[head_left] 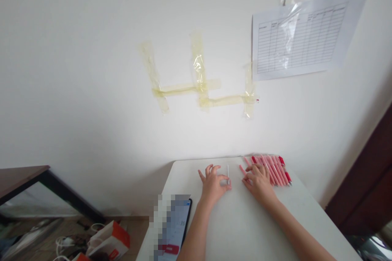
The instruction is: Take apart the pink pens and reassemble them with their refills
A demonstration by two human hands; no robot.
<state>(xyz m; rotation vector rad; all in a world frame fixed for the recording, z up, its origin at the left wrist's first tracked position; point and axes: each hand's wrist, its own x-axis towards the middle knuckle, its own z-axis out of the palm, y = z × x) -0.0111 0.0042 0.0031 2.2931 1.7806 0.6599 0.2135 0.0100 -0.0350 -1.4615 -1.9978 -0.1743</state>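
My left hand [213, 186] pinches the lower end of a thin whitish pen refill [228, 170] between thumb and forefinger, its other fingers spread. The refill points away from me toward the wall. To its right, my right hand [260, 182] has its thumb and fingers closed around a pink pen barrel [241, 168], whose far end shows past the fingertips. Just beyond and beside the right hand lies a row of several pink pens [277, 171], some with red parts. The right hand hides part of that row.
A white table [241, 224] stands against a wall with yellowed tape [199, 65] and a printed sheet [301, 36]. A phone [179, 224], partly pixelated, lies at the table's left edge. Below left are a white and orange box [112, 238] and cables. A dark table [23, 177] stands farther left.
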